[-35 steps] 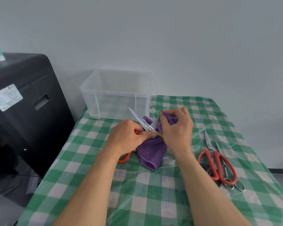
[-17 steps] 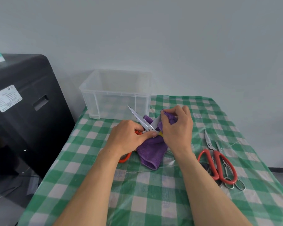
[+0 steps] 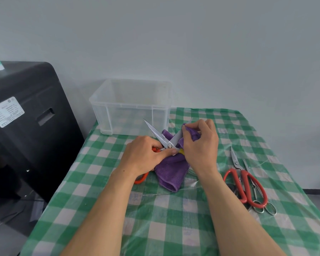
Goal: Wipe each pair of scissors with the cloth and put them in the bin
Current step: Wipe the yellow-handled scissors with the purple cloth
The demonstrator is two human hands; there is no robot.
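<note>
On the green checked tablecloth, red-handled scissors lie at the right, touching a small steel pair. Further in, the left hand curls round the handles of the orange-handled scissors, whose blades are spread in a V. The right hand pinches the purple cloth round one blade, and the rest of the cloth lies beneath both hands. Just behind stands the clear plastic bin, with a black machine off to the left

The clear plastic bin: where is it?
The clear plastic bin stands in the head view at the far left of the checked table, behind the orange-handled scissors.
</note>
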